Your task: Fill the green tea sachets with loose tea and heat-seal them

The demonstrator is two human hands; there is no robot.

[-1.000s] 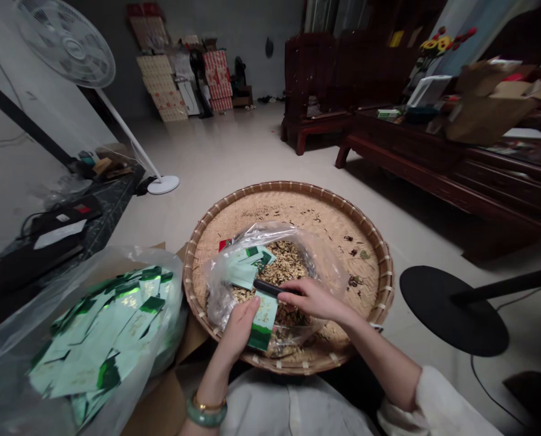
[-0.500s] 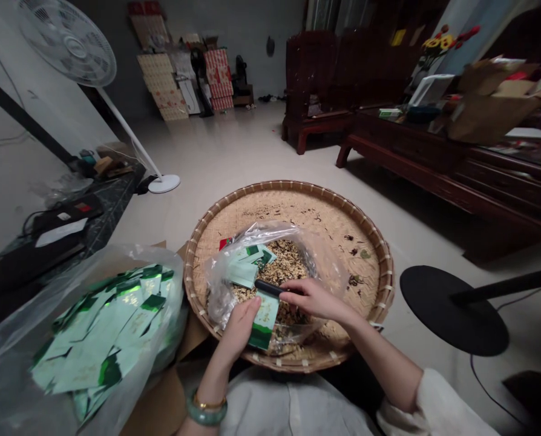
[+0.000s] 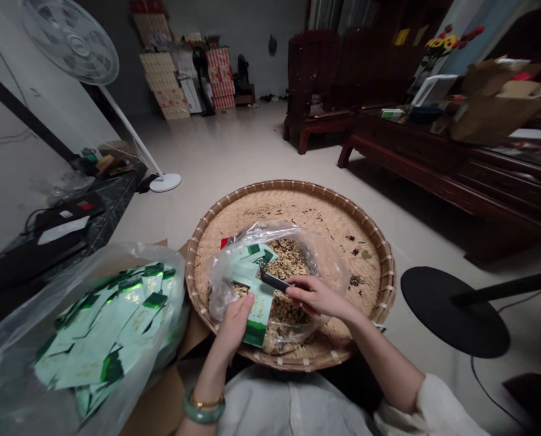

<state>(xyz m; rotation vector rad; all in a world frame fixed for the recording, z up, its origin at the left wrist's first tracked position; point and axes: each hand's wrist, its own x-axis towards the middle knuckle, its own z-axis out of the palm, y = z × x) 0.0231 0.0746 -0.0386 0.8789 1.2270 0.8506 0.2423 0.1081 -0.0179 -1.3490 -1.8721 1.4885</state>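
My left hand (image 3: 235,321) is closed on a pale-green packet (image 3: 260,312) with a dark-green lower band, held upright over the tray's near half. In my right hand (image 3: 316,297) is a slim black bar-shaped tool (image 3: 276,282), pointing left. Its far end lies by the packet's top edge; whether they touch I cannot tell. Below both hands, a clear plastic bag (image 3: 329,260) lies open in a round woven bamboo tray (image 3: 225,212). Loose dried tan-and-dark bits (image 3: 293,257) fill it, with several similar green packets (image 3: 247,257) on top at its left.
To the left, a large clear bag (image 3: 161,260) of green packets stands in a cardboard box (image 3: 161,399). A black round stand base (image 3: 454,310) is on the floor at right. Farther off are a white fan (image 3: 75,45) and a dark wooden table (image 3: 434,163).
The black tool has moved off the packet's face toward its upper right and now tilts more. My left hand and the packet have shifted slightly left.
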